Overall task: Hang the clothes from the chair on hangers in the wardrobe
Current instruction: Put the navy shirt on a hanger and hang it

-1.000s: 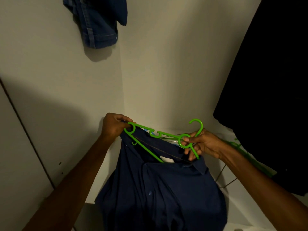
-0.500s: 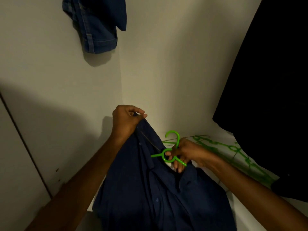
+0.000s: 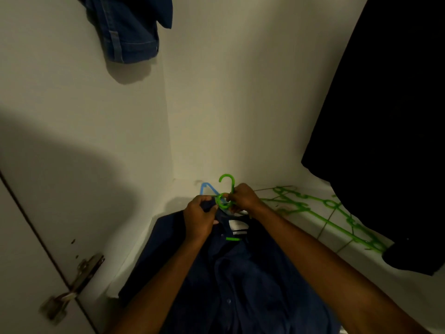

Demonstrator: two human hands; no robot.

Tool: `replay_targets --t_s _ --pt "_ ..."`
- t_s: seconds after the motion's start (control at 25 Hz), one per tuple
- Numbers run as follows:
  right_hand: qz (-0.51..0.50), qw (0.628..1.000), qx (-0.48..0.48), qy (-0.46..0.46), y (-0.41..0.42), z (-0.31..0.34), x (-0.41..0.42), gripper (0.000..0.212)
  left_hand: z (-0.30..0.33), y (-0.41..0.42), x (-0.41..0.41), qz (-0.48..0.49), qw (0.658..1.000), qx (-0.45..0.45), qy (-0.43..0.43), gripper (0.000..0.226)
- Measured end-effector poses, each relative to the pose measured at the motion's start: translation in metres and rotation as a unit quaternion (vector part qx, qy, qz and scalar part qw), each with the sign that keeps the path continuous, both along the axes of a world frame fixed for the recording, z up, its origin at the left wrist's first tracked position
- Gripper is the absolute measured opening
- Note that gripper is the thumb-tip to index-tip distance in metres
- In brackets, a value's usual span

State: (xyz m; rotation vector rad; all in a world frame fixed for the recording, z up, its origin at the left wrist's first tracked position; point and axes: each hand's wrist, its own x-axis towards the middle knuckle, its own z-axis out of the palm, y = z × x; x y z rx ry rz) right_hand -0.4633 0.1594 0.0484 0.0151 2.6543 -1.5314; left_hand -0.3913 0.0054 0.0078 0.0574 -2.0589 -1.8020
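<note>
Head view, step in hand: the navy shirt (image 3: 240, 280) is being fitted onto the green hanger (image 3: 225, 197); this looks like the closing part of dressing 1 hanger, with the collar being settled round the hanger's neck.
Head view, left hand: the left hand (image 3: 198, 220) has its fingers curled round the shirt's collar cloth just left of the hanger's ring, gripping it.
Head view, right hand: the right hand (image 3: 242, 197) pinches the green hanger at the base of its hook, fingers curled tight round the plastic.
Head view, hanger: hook upright above both hands; most of its arms are hidden inside the shirt, and only a short green piece shows lower down at the open placket.
Head view, shirt: it hangs down from the 2 hands over the wardrobe floor (image 3: 301, 261), with a pale label showing inside the neck.
Head view, surroundings: a blue hanger (image 3: 207, 188) lies behind the hands; spare green hangers (image 3: 337, 213) lie on the floor to the right; a denim garment (image 3: 130, 27) hangs top left, a black garment (image 3: 385, 116) hangs on the right, and a door hinge (image 3: 74, 283) sits lower left.
Next move, my judgement: check both shoulders sit on the arms, then lift by the hook to the rail, which is out of frame above; the shirt may slip off 1 arm if raised unevenly.
</note>
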Motion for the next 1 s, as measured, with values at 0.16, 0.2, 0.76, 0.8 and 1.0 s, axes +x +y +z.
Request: replay_targets --t_s 0.16,0.2,0.76,0.8,1.0 --pt "-0.004 0.984 0.173 0.029 -0.001 -0.019 -0.001 0.044 -0.026 -0.011 0.002 0.002 0.999 0.051 -0.009 0.059" --pt "-0.030 0.978 0.201 0.050 0.001 -0.020 0.002 0.045 -0.032 -0.015 0.006 0.023 0.999 0.036 -0.004 0.059" --pt "-0.113 0.953 0.275 -0.054 0.044 -0.061 0.149 0.043 -0.080 -0.026 0.029 -0.115 0.961 -0.245 0.048 0.012" --pt "-0.119 0.969 0.214 -0.041 0.044 -0.065 0.146 0.038 -0.081 -0.028 0.028 -0.125 0.964 -0.233 0.040 0.014" --pt "-0.166 0.953 -0.250 -0.031 0.044 -0.049 0.129 0.017 -0.075 -0.025 0.030 -0.112 0.979 -0.168 0.041 0.011"
